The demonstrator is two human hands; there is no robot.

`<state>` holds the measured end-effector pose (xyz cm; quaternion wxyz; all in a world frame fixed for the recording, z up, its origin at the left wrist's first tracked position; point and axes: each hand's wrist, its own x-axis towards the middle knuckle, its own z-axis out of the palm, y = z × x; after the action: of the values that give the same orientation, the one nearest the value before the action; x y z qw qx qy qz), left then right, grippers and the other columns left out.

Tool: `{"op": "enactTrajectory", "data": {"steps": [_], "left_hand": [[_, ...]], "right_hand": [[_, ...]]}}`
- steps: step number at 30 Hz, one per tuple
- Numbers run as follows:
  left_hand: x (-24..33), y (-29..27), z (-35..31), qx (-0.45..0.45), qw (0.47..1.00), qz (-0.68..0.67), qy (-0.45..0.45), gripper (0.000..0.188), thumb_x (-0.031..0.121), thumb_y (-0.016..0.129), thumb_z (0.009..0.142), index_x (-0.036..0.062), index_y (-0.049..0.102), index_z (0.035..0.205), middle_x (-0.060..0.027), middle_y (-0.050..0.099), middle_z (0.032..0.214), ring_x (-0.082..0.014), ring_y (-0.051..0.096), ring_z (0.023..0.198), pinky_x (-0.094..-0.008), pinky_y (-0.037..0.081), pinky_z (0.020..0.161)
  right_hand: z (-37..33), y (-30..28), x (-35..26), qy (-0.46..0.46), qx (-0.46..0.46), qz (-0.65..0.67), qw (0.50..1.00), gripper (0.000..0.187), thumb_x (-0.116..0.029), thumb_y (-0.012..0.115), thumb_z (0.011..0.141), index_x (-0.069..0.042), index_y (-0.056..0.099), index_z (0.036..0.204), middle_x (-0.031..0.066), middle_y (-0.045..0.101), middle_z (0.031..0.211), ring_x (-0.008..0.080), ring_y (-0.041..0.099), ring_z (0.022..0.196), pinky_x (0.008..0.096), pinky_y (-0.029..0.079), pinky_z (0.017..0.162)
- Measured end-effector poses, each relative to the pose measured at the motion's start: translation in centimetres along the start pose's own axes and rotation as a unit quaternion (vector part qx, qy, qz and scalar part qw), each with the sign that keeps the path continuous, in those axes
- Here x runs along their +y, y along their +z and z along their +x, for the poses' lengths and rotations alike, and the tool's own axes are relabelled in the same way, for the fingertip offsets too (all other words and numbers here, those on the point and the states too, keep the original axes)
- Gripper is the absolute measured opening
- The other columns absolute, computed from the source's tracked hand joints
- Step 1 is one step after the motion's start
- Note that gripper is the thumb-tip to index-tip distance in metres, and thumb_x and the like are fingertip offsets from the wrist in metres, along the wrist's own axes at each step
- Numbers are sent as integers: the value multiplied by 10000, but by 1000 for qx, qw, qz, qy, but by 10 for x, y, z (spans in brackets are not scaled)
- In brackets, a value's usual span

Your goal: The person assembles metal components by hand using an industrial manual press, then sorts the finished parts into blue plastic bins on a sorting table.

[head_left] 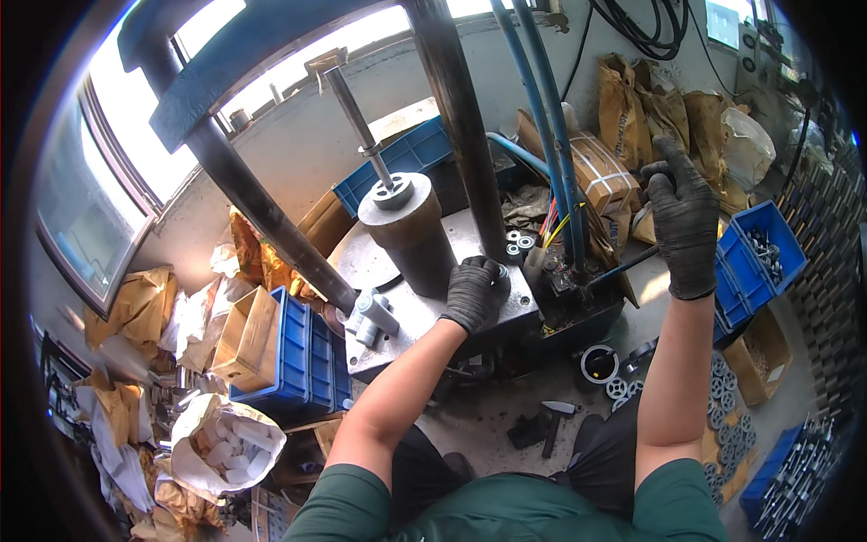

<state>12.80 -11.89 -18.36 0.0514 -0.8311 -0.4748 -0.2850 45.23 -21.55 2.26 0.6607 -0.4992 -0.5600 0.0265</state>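
Station: a grey steel press table (424,312) stood between two dark upright columns, with a brown cylindrical steel die block (411,237) under a slim steel ram rod (357,113).
Left hand: the left hand (471,291), in a dark knit glove, lay curled on the table beside the rear column; its fingers were closed around a small silver metal ring (501,271), only partly visible.
Right hand: the right hand (683,221), also gloved, was raised and wrapped around the black lever handle (623,266) that ran down to the valve block.
Step in hand: judged to be seating the ring while the lever was held ready.
Next move: likely calls for the ring to sit flat and the left fingers to clear before the lever is worked.
Nearby stock: more silver rings (518,242) lay just behind the left hand; white plastic sleeves (370,316) rested at the table's front left edge.
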Motion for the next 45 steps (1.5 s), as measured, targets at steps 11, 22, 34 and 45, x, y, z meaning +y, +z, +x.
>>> {"op": "enactTrajectory", "data": {"steps": [11, 22, 34, 45], "left_hand": [[35, -26, -53, 137, 947, -281, -79, 180, 60, 758, 971, 39, 668, 1125, -137, 740, 1105, -282, 711, 1017, -420, 581, 903], [104, -182, -60, -31, 651, -729, -206, 492, 250, 751, 1053, 43, 564, 1458, -112, 710, 1165, -181, 698, 1076, -344, 623, 915], [-91, -208, 105, 293, 857, -370, -209, 369, 253, 671, 1083, 13, 625, 1360, -115, 727, 1176, -190, 688, 1012, -331, 554, 896], [-107, -172, 149, 189, 762, -567, -249, 428, 552, 647, 1088, 125, 638, 1078, -29, 669, 821, -159, 646, 720, -328, 554, 605]], "right_hand": [[-90, -72, -63, -133, -152, -315, 927, 188, -31, 749, 925, -23, 733, 1113, 166, 770, 1038, 343, 734, 882, 417, 574, 803], [-118, 62, -94, -171, -349, 8, 921, 362, -201, 863, 901, -70, 740, 1215, 152, 752, 1146, 351, 747, 1044, 455, 602, 926], [-85, 190, -28, 54, -234, 291, 926, 211, -77, 855, 926, -41, 761, 1112, 69, 772, 1074, 142, 749, 955, 294, 610, 882], [-84, 232, -10, 50, -192, 257, 946, 244, -100, 841, 951, -34, 779, 1177, 78, 811, 1116, 134, 760, 1000, 301, 602, 901]]}}
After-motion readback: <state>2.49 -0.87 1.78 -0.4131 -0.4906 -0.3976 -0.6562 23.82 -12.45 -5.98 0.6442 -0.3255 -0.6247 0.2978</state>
